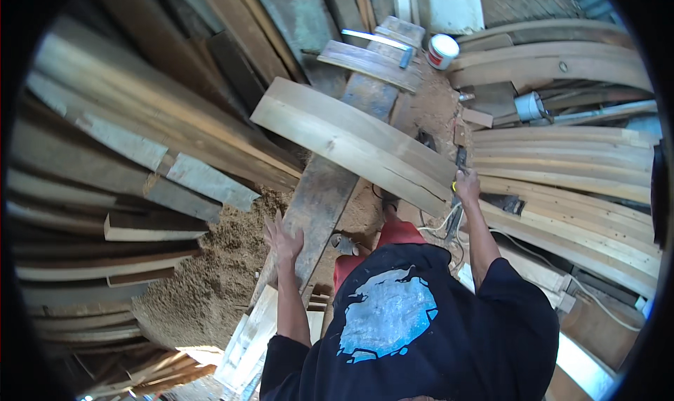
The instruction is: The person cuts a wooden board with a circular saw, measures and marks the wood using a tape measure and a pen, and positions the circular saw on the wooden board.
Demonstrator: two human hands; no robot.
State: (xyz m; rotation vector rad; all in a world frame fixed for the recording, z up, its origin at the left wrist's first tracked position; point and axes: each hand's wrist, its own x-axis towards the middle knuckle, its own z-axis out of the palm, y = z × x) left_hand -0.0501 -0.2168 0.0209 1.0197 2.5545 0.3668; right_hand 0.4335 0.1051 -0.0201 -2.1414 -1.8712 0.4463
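A thick pale board (354,137) lies crosswise over a long worn plank (316,208) in front of me. Its near right end shows a dark crack along the grain. Over the left side of the plank, my left hand (284,243) is open with spread fingers and nothing in it. Beside the board's right end, my right hand (468,185) is closed, with a bit of yellow showing at its fingers. What it grips is mostly hidden. A white cord (449,220) runs just below that hand.
Farther along the plank are a short board (368,64) and a metal square (406,55). A white bucket (442,51) stands beyond. Stacked timber lines the left (140,113) and right (562,155). Sawdust (203,288) covers the ground at left. A metal cup (530,106) sits right.
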